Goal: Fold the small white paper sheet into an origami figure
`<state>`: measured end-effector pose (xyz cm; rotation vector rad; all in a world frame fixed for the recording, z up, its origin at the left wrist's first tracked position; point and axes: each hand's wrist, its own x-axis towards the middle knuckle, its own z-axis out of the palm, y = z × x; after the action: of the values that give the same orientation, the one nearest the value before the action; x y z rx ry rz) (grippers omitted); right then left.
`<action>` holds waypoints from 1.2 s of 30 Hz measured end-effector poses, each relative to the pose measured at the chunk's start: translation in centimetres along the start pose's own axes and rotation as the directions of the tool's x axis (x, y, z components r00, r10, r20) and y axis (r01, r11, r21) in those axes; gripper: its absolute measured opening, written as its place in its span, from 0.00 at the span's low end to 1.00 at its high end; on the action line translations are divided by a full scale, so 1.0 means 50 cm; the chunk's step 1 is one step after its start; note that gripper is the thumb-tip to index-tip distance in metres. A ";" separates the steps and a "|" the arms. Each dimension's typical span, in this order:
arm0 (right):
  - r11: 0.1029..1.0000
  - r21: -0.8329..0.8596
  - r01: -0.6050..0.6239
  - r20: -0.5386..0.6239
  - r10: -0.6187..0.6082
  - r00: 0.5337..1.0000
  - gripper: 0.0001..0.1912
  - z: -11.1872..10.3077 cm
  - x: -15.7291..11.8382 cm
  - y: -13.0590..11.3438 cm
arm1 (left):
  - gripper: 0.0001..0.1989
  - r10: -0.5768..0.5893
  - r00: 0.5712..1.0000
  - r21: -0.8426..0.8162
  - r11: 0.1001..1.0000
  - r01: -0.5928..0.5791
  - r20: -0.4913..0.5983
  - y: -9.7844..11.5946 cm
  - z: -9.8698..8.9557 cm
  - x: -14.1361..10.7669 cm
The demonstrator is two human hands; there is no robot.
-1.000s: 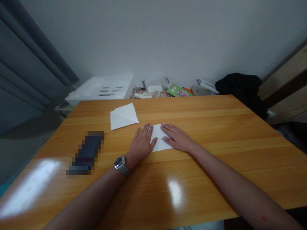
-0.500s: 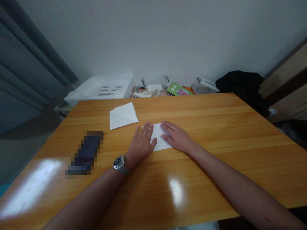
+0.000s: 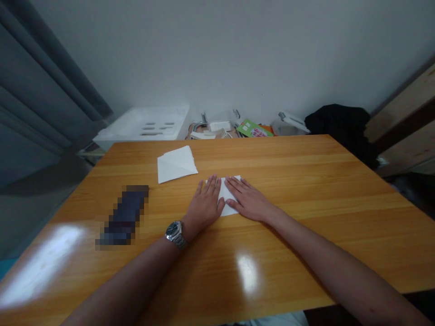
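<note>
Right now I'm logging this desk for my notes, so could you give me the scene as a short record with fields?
Surface: wooden table
Left hand: open, palm down on the left part of the white sheet
Right hand: open, palm down on its right part
Left wrist: metal watch
Other paper: white, lying apart, beyond the left hand and to its left
Left side of table: dark oblong thing, pixelated, details unreadable
Beyond far edge: white tray, green booklet, black cloth

Silver wristwatch point(image 3: 176, 234) — dark dial point(image 3: 173, 228), metal bracelet point(image 3: 180, 241)
</note>
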<state>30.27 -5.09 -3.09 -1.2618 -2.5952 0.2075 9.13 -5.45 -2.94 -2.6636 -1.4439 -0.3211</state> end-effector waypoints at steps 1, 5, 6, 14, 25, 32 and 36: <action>1.000 -0.001 -0.010 -0.003 0.010 1.000 0.37 -0.001 -0.001 0.002 | 0.31 0.001 1.000 -0.004 1.000 -0.001 -0.001 0.000 -0.001 0.000; 0.995 -0.041 -0.095 -0.006 0.095 0.995 0.38 -0.006 -0.008 0.020 | 0.32 0.005 1.000 -0.009 1.000 -0.005 0.013 -0.001 -0.008 0.002; 0.992 -0.050 -0.112 -0.001 0.112 0.994 0.38 -0.007 -0.010 0.026 | 0.32 0.008 1.000 -0.011 1.000 -0.007 0.018 -0.002 -0.010 0.002; 0.993 -0.040 -0.116 -0.012 0.115 0.993 0.38 -0.007 -0.013 0.042 | 0.31 -0.046 0.999 0.008 0.999 0.046 0.003 -0.018 -0.010 -0.001; 0.992 -0.024 -0.126 -0.009 0.125 0.992 0.39 -0.006 -0.011 0.039 | 0.31 -0.109 0.994 0.036 0.993 0.110 -0.020 -0.022 -0.016 -0.005; 0.993 -0.034 -0.117 -0.023 0.116 0.993 0.38 -0.001 -0.011 0.044 | 0.31 -0.116 0.993 0.045 0.992 0.117 -0.009 -0.025 -0.012 -0.004; 0.992 -0.032 -0.120 -0.021 0.120 0.993 0.38 -0.002 -0.010 0.044 | 0.30 -0.117 0.993 0.038 0.992 0.117 0.012 -0.025 -0.019 -0.004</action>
<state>32.25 -4.13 -3.59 -1.4262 -2.5190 0.1745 7.85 -5.08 -2.09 -2.5632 -1.5982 -0.2825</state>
